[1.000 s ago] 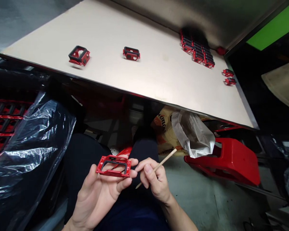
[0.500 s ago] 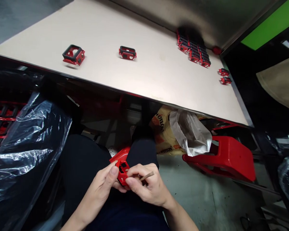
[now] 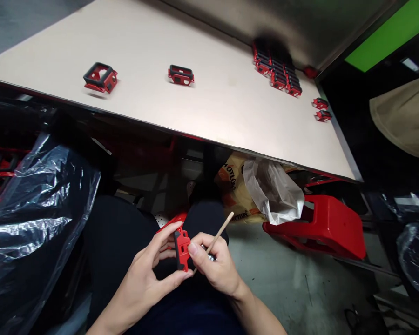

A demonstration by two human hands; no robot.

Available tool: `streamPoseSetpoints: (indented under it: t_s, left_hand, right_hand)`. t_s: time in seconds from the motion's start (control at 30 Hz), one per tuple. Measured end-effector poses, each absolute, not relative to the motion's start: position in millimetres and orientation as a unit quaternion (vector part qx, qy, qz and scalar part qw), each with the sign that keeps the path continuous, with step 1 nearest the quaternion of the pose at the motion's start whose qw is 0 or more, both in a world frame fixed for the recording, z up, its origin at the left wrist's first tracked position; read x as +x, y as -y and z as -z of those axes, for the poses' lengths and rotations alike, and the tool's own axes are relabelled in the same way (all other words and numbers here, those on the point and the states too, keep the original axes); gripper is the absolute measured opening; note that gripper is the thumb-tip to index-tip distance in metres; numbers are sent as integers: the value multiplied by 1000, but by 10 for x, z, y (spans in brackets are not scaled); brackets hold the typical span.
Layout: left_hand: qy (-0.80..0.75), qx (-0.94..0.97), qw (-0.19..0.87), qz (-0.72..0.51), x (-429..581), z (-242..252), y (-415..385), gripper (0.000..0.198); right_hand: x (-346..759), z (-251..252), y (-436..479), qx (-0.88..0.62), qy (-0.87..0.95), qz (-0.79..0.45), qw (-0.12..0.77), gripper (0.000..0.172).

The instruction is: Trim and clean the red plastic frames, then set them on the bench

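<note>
My left hand (image 3: 150, 274) pinches a small red and black plastic frame (image 3: 182, 249) edge-on between thumb and fingers, over my lap. My right hand (image 3: 218, 272) is closed on a thin wooden stick (image 3: 216, 237), which slants up to the right, its lower end against the frame. Both hands touch the frame, below the table's front edge.
On the beige table (image 3: 212, 107) lie two loose red and black frames (image 3: 100, 77) (image 3: 180, 75), a stacked row of frames (image 3: 277, 70) at the back and two more frames (image 3: 320, 109) at the right. A black plastic bag (image 3: 31, 223) is left. A red stool (image 3: 321, 228) and a grey bag (image 3: 272, 190) are right.
The frame has turned from flat and face-up to edge-on between both hands. The stick's end now points up to the right again. The view shifted slightly right.
</note>
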State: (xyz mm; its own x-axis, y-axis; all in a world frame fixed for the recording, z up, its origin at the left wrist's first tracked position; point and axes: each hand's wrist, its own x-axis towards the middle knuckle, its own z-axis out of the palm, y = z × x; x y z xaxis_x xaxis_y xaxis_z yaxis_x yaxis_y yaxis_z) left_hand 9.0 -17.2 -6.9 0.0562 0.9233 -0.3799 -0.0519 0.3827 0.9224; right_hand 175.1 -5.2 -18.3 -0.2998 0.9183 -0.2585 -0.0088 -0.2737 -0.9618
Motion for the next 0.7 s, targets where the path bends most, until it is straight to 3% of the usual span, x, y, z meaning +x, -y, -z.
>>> streamPoseSetpoints:
  t_s: [0.4, 0.7]
  left_hand:
    - [-492, 321, 681, -437, 11, 71, 258, 64]
    - [-484, 341, 690, -416, -17, 65, 276, 66]
  right_hand:
    - [1880, 113, 30, -428, 495, -622, 430, 33]
    - [1908, 133, 16, -432, 520, -614, 407, 38]
